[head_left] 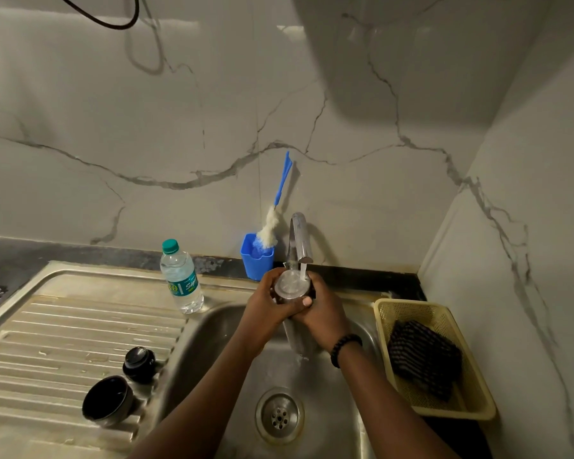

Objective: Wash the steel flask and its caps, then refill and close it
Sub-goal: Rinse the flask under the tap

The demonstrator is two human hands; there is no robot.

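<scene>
Both forearms reach over the sink (212,332), where the left hand (267,301) and right hand (318,314) curl their fingers round the flask (292,289), holding it upright under the tap (300,238) with water running into its open mouth. On the drainboard (63,326) to the left sit two dark caps, a cup (108,400) and a stopper (139,364), just beside each other. Behind stand a bottle (181,276) and a brush (274,213) in a blue holder (257,256); a basket (471,402) with a cloth (424,357) lies on the right.

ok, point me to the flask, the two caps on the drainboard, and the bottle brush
steel flask (292,288): head view, on its open mouth under the tap
cup cap (106,397): head view, dark inside
stopper cap (139,359): head view, on its top
bottle brush (268,231): head view, white bristles
</scene>
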